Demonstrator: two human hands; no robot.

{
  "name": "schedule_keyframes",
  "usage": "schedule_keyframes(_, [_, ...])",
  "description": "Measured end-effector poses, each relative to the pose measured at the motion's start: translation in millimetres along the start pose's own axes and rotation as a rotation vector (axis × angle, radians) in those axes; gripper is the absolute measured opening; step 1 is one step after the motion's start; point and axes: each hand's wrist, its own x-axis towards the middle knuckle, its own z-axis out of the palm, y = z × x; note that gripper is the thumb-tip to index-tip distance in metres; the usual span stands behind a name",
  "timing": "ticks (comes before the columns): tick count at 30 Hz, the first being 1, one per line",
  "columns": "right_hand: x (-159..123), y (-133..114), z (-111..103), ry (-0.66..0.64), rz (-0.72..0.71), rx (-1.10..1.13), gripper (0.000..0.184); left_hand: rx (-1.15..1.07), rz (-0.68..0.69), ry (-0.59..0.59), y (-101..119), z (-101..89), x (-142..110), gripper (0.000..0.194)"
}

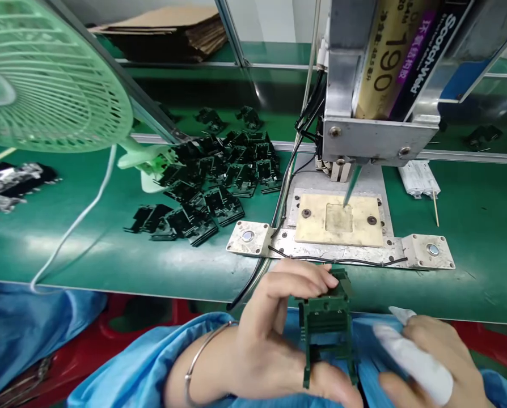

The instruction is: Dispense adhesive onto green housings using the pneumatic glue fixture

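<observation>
Dark green plastic part (328, 328) gripped upright in left hand (274, 340), low centre, just short of beige plate (317, 229); right hand (423, 362), cloth-wrapped finger, beside part, grip not discernible

Bright overhead light; glare streaks on green table (109, 255); edges warped; near hands soft.
</observation>
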Motion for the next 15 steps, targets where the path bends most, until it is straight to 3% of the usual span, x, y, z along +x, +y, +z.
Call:
schedule_keyframes(3, [12,-24,14,-0.013,0.055,0.092,0.02,-0.023,-0.035,-0.011,-3,7.1,2,0.084])
schedule_keyframes(6, [16,-33,32,0.059,0.162,0.09,0.025,-0.055,-0.069,-0.025,-6,9.1,4,0.08])
schedule_keyframes(10, [35,-29,51,0.161,-0.066,0.063,0.038,-0.029,-0.118,-0.026,-7,13.0,0,0.077])
schedule_keyframes(13, [47,-19,49,0.071,-0.08,0.038,0.045,0.007,-0.177,-0.002,-6,11.6,-3,0.074])
schedule_keyframes(15, [39,-2,37,0.024,-0.095,0.025,0.034,0.1,-0.157,0.017,-9,-1.7,1,0.073])
